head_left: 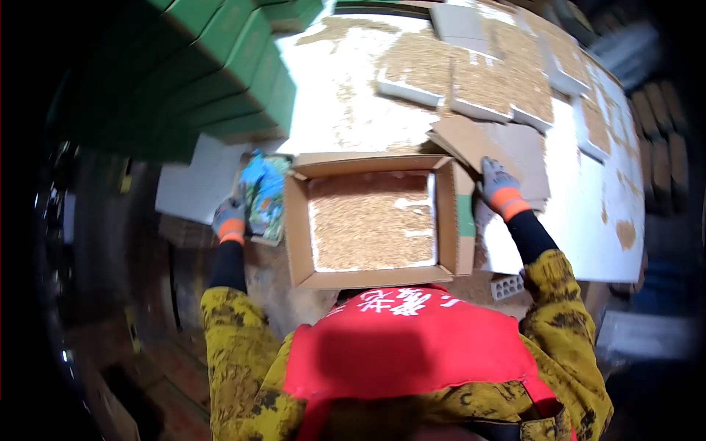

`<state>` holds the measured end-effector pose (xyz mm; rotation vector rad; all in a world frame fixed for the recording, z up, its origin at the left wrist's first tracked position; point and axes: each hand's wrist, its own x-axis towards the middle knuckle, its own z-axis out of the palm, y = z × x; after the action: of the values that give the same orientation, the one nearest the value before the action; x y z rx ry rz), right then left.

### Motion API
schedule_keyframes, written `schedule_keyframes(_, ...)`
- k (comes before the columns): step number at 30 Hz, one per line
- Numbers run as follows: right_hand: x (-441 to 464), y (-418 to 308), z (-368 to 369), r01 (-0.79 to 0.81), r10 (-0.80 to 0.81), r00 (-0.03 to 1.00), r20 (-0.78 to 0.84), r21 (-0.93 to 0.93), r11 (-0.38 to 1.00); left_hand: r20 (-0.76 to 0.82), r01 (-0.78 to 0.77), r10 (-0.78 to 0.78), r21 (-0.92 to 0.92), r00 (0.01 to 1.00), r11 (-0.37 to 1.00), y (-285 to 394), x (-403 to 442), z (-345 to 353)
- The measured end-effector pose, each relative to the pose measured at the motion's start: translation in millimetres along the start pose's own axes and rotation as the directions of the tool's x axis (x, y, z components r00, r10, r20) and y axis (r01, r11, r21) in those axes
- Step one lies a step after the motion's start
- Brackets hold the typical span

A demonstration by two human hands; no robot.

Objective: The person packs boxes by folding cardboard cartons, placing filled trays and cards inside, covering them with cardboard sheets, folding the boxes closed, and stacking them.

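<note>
In front of me stands an open cardboard box (pixel 296 231). Inside it lies a white-edged slab topped with tan, crumb-like material (pixel 371 228). My right hand (pixel 498 184), in a grey and orange glove, grips the edge of a brown cardboard sheet (pixel 463 140) right of the box. That sheet lies tilted over a stack of greyish cardboard sheets (pixel 531 165). My left hand (pixel 229 214), gloved alike, is beside a blue and green printed plastic packet (pixel 263 187) left of the box. Its fingers are too blurred to show whether they grip anything.
Green cartons (pixel 246 66) are stacked at the upper left. Several white blocks with tan tops (pixel 482 81) sit on the white table (pixel 573 239), where loose tan crumbs are scattered. A grey flat piece (pixel 460 26) lies at the back. Below the table edge is a holed block (pixel 507 287).
</note>
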<state>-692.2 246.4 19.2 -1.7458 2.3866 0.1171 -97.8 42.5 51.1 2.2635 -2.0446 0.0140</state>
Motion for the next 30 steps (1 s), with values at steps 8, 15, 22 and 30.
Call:
schedule_keyframes(8,-18.3,-4.8,-5.6,0.079,-0.044,0.967,-0.252,0.13,0.988,0.091,0.057,-0.013,-0.509,0.996,0.859,-46.3,-1.4,26.8)
schedule_keyframes(15,-84.1,-23.9,-117.7,0.245,-0.005,0.836,-0.549,0.365,0.898,-0.24,-0.228,0.022,-0.887,0.971,0.402,38.2,-41.8,-84.4)
schedule_keyframes(22,-124.8,-142.9,-189.2,0.605,-0.521,0.488,-0.7,-0.159,0.78,-0.214,-0.866,0.839,-0.145,0.5,0.479,140.0,-138.5,-113.2)
schedule_keyframes(30,-100.0,-188.6,-103.3,0.751,-0.745,0.648,0.156,0.033,0.66,-0.127,-0.342,0.526,-0.878,0.841,0.335,90.8,-112.5,-82.1)
